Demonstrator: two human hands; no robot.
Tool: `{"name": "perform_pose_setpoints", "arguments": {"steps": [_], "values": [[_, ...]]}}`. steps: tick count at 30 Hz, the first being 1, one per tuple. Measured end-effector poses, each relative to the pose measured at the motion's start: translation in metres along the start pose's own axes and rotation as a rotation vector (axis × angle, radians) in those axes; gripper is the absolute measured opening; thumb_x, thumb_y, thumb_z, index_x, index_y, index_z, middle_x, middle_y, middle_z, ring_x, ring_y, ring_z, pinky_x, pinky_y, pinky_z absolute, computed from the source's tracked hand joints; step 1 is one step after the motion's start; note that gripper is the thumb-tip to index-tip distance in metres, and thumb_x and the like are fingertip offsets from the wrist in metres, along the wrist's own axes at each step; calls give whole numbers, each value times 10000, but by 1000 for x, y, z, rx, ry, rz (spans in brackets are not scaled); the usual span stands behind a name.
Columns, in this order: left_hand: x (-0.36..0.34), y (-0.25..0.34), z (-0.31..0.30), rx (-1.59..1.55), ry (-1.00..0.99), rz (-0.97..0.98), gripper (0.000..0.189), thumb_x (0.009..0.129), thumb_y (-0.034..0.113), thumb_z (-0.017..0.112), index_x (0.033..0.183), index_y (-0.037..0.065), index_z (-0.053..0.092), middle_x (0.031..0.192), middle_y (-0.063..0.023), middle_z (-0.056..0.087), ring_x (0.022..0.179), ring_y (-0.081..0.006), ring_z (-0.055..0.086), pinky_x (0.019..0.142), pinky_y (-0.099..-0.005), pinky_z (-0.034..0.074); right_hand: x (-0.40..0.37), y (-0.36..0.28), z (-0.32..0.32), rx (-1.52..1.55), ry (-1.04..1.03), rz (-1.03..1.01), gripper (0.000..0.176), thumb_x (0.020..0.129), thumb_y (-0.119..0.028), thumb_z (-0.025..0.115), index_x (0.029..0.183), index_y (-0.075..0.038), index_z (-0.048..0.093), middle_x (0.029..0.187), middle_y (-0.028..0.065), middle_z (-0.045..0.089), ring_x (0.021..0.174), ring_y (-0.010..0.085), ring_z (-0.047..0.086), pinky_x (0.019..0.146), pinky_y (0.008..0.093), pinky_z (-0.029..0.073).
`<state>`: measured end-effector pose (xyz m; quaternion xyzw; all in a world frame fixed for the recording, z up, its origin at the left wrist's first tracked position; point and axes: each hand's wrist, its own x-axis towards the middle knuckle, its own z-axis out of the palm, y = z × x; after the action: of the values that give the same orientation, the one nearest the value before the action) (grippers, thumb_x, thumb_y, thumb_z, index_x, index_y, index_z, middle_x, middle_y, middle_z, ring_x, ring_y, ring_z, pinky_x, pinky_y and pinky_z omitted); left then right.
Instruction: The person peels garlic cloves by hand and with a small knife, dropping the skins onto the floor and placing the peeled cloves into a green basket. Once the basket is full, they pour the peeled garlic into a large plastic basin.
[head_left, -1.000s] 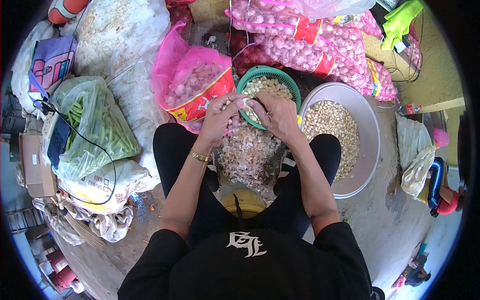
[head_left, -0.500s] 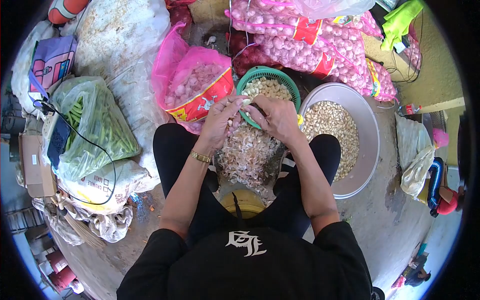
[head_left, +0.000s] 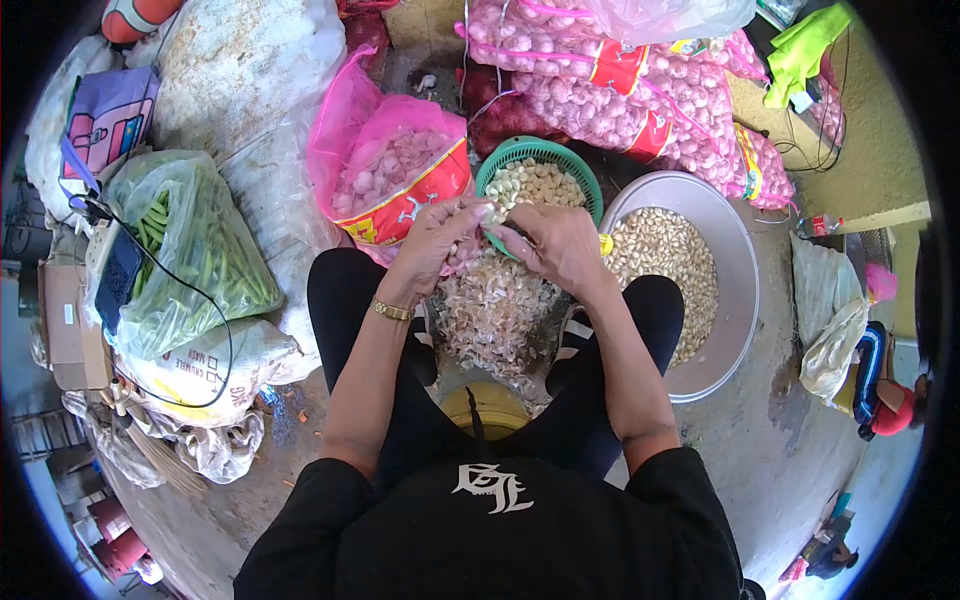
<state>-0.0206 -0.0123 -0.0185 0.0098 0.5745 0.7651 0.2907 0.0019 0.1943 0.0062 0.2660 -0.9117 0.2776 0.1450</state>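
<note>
Nearest the camera, the person sits with knees apart. A yellow round object [head_left: 490,405] shows in the narrow gap between the legs. Ahead of it, a heap of garlic skins [head_left: 495,310] fills the floor between the shins; its edges reach both trouser legs, so no bare floor shows there. Above the far edge of the heap the two hands meet. The left hand [head_left: 435,240], with a gold bracelet [head_left: 392,310] at the wrist, has its fingers curled and its tips pinched on a small garlic clove [head_left: 487,213]. The right hand [head_left: 560,245] has its fingers drawn together and pinches the same clove from the other side. The clove is largely hidden by the fingertips. It hangs over the near rim of the green basket [head_left: 592,190], which holds peeled cloves. Just right of the basket, rim against rim, a metal basin [head_left: 740,300] holds more cloves. Bare concrete lies beyond its right edge. Left of the basket, a pink bag of garlic bulbs [head_left: 395,175] stands open and touches the left knee. A bag of green beans [head_left: 190,250] lies further left. Mesh sacks of garlic [head_left: 620,70] are stacked farthest off, behind the basket and the basin.
</note>
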Motion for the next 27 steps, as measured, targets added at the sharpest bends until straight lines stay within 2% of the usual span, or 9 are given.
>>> {"name": "perform_pose_setpoints", "arguments": {"steps": [3,5,9,12,14,18,21,23,27], "values": [[2,1,-1,-147,96,34,257,971,223,621,1137,31,660,693,48,577,493,2,461,429,-157,353,-3,-3,0,14,-81,-24,278,899,-386,645,954,-114,646,698,106,642,639,318,638,531,429,475],[-1,9,1,-260,94,90,259,982,217,604,1153,28,652,717,50,585,519,7,470,463,-154,369,-6,-4,2,27,-143,-52,278,871,-318,690,815,-77,564,665,110,581,633,325,613,545,432,458],[1,1,-4,-290,62,111,266,986,218,597,1164,26,648,729,50,588,527,10,467,464,-154,367,-8,-1,-3,63,-154,-38,238,814,-251,735,832,-79,571,685,107,596,657,324,621,567,424,470],[2,0,-3,-318,59,104,282,981,228,606,1171,24,647,728,50,589,527,10,464,464,-151,368,-9,0,-1,131,-125,-29,233,748,-188,761,894,-92,607,769,93,620,702,322,631,596,413,482],[4,-2,-6,-315,89,74,285,980,228,607,1173,21,646,724,50,586,525,8,465,465,-150,371,-7,-2,-4,172,-143,-22,294,704,-158,766,964,-117,635,861,76,628,743,322,637,620,405,488],[1,1,-4,-354,106,73,291,980,226,609,1181,19,642,718,50,581,523,5,461,463,-153,369,-6,-6,-1,228,-120,3,291,735,-148,751,1003,-130,640,914,68,628,763,319,638,634,399,489],[0,1,-4,-355,90,82,295,982,221,604,1192,16,635,716,45,577,518,1,460,459,-158,369,-5,-13,-3,233,-177,57,236,786,-128,719,1003,-101,632,908,97,628,771,334,638,655,399,493],[-2,6,-1,-364,110,89,293,988,209,592,1201,10,626,716,32,580,514,-5,467,460,-160,371,-7,-11,1,241,-106,114,217,832,-155,702,1013,-66,623,909,126,626,783,355,638,677,397,499],[-2,4,-3,-385,100,98,285,993,196,581,1202,7,623,715,20,582,503,-13,469,446,-163,367,-8,-3,14,331,-4,115,227,848,-184,707,1004,-34,636,889,149,643,779,363,645,685,403,502]]}}
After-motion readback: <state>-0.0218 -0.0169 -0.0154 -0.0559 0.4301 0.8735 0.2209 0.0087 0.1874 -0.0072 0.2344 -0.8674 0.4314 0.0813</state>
